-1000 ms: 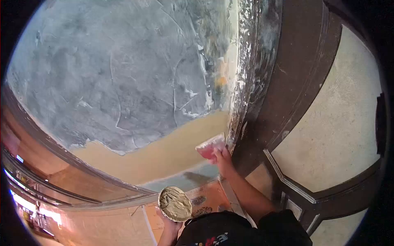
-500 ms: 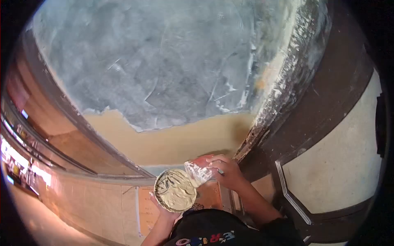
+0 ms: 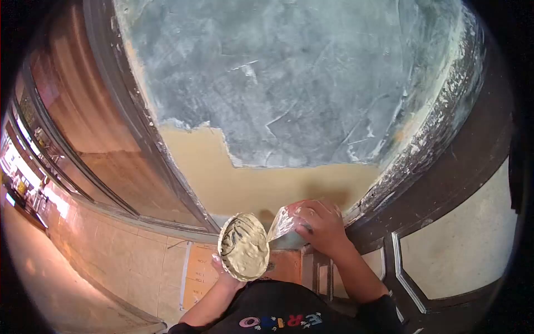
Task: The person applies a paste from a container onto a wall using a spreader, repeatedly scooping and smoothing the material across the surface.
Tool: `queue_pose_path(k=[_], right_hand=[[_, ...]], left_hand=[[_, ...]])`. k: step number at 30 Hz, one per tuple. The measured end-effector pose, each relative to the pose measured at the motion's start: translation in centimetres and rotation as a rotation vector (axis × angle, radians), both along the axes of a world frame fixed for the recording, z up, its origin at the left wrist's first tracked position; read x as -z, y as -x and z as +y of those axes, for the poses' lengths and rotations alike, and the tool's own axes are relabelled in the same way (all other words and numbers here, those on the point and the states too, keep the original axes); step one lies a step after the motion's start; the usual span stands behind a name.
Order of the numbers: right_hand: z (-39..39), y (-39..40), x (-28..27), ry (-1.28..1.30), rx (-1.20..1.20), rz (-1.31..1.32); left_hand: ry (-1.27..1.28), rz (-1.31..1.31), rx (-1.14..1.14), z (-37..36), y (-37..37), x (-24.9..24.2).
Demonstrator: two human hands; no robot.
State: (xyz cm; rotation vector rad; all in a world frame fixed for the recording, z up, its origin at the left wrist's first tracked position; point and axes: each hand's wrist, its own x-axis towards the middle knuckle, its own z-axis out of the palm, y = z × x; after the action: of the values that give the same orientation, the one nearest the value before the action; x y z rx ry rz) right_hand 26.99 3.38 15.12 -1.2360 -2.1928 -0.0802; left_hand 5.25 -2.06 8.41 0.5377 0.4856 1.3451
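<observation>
At the far left a brown metal frame (image 3: 119, 119) curves down beside the wall, and next to it the left hand (image 3: 222, 273) cups a round pan of grey putty (image 3: 243, 246) from below, fingers curled under its rim. Just right of the pan, the right hand (image 3: 320, 225) grips a putty-smeared scraper (image 3: 283, 222) whose blade edge touches the pan's rim (the fingers hide its handle). Above both spreads the grey skimmed wall (image 3: 300, 78) over a bare tan strip (image 3: 245, 186), with a dark paint-flecked door frame (image 3: 445, 150) closing off the right.

floor (image 3: 133, 261): tan tiles | sheet of paper (image 3: 196, 273) lying flat on it
</observation>
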Motion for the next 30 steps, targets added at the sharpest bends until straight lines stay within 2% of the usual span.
queue_pose_path(k=[8, 14, 24, 26, 30], right_hand=[[1.1, 5.1, -0.1, -0.223, -0.077, -0.067], [1.5, 8.6, 0.0, -0.27, -0.053, -0.096], [2.3, 13.1, 2.2, -0.233, 0.068, -0.001], [2.4, 13.6, 2.9, -0.157, 0.089, 0.155], [2.8, 12.7, 3.7, -0.089, 0.132, 0.262]], left_hand=[[-0.075, -0.006, -0.012, 0.9, 2.8, 0.5], [-0.088, -0.004, 0.012, 2.0, 4.1, 1.3], [-0.1, 0.008, 0.066, 3.4, 8.5, 3.6], [-0.1, 0.011, 0.085, 3.2, 9.3, 4.3], [-0.105, 0.016, 0.135, 4.4, 10.3, 4.5]])
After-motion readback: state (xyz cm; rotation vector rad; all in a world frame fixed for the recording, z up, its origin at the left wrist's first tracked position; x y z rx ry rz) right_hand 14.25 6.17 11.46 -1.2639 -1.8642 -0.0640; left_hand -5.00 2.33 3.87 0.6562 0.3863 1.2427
